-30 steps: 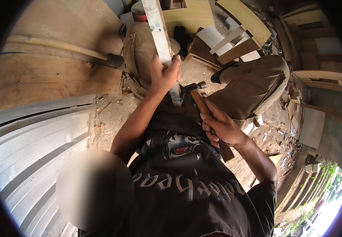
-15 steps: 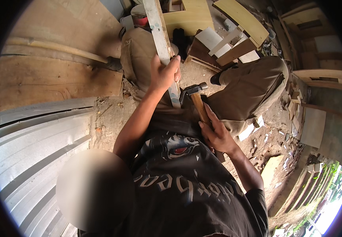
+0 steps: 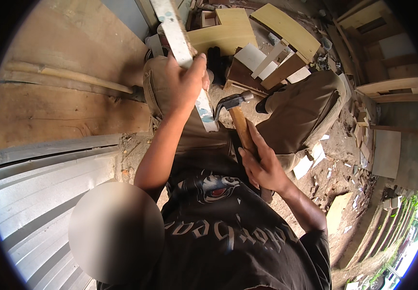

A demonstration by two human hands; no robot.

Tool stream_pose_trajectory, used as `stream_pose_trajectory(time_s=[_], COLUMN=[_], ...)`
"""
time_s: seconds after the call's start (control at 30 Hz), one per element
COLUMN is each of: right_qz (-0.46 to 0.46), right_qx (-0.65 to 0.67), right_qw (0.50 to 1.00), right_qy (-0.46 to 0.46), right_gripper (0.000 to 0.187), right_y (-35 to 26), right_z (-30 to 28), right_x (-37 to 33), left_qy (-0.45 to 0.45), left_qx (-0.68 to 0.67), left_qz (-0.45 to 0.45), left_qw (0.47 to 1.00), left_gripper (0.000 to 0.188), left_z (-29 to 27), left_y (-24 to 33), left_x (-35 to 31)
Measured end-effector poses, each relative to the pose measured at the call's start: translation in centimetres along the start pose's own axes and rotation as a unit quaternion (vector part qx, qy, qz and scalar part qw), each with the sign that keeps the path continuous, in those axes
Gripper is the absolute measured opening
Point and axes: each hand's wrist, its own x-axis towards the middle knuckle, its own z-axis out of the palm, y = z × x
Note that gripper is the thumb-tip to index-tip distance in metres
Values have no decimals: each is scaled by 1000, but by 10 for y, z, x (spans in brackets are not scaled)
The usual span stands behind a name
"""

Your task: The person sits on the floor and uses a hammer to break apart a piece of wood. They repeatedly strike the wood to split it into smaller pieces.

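A long, narrow wooden strip (image 3: 175,36) with worn white paint slants across my lap, its near end close to my waist. My left hand (image 3: 185,82) is wrapped round it below the middle. In my right hand (image 3: 263,164) is a claw hammer (image 3: 240,123) with a wooden handle, gripped partway down. Its dark metal head points away from me, and the curved claw sits right beside the strip's near end; whether they touch I cannot tell. Both hands are above my brown-trousered legs.
Scrap boards and broken drawer pieces (image 3: 271,60) lie ahead between and beyond my knees. A large plywood sheet (image 3: 69,106) and corrugated metal sheeting (image 3: 49,193) are at my left. Wood offcuts (image 3: 310,162) litter the dirt floor at right, near stacked wooden frames (image 3: 397,92).
The strip has risen and shifted left with my left hand. The hammer's head has moved slightly up and left, its claw now turned more visibly beside the strip's near end.
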Motion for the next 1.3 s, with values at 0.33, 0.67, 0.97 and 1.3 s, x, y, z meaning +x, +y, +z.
stream_pose_trajectory(time_s=[0.33, 0.67, 0.97, 1.3], right_qz=[-96, 37, 80, 107], right_qx=[-146, 47, 118, 59], right_qw=[967, 996, 989, 992], right_qy=[-186, 70, 48, -38], right_gripper=[58, 35, 37, 30], right_y=[8, -9, -18, -20], right_z=[7, 5, 12, -8], right_x=[-38, -16, -4, -2], left_qy=[51, -12, -23, -76], left_qx=[-127, -110, -121, -102], left_qz=[-61, -86, -101, -151], left_qw=[989, 990, 987, 980], left_gripper=[20, 13, 16, 18], left_z=[-27, -1, -3, -10], left_y=[18, 32, 29, 13], left_x=[44, 15, 8, -6])
